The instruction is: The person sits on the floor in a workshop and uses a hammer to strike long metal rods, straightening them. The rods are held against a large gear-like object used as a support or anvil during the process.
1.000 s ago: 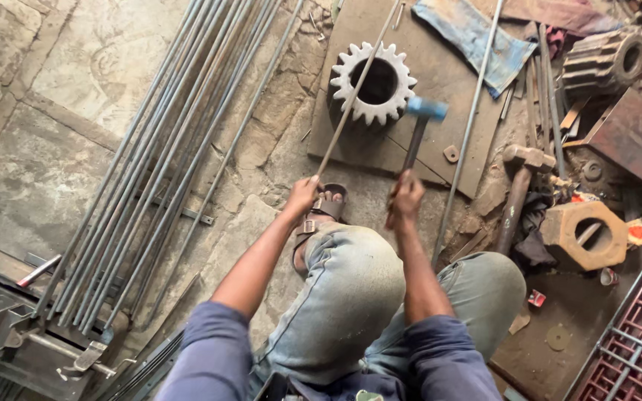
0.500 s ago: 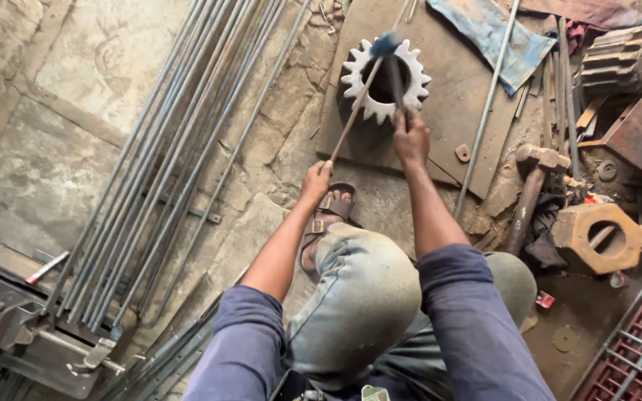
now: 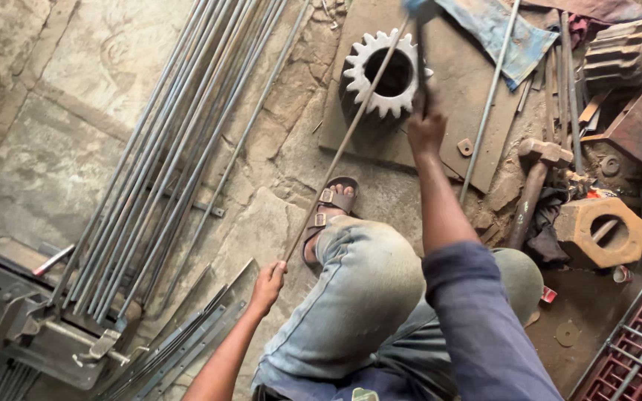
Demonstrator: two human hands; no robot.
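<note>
A thin steel rod (image 3: 336, 160) is pinched in the left hand (image 3: 267, 286), its tip laid across the gear (image 3: 386, 73) at top centre. The hammer (image 3: 419, 44) is gripped tight by the right hand (image 3: 426, 132). Risky: a glancing blow could make the rod skid off the teeth toward the sandalled foot (image 3: 330, 212).

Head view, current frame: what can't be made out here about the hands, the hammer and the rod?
- Hammer: head cut off by the top edge; only a blue sliver shows.
- Right hand: grip seen from behind, so finger placement is hidden.
- Thin rod: far tip lost over the gear wheel; contact unclear.
- Left hand: holds the rod's near end; palm side hidden.
</note>
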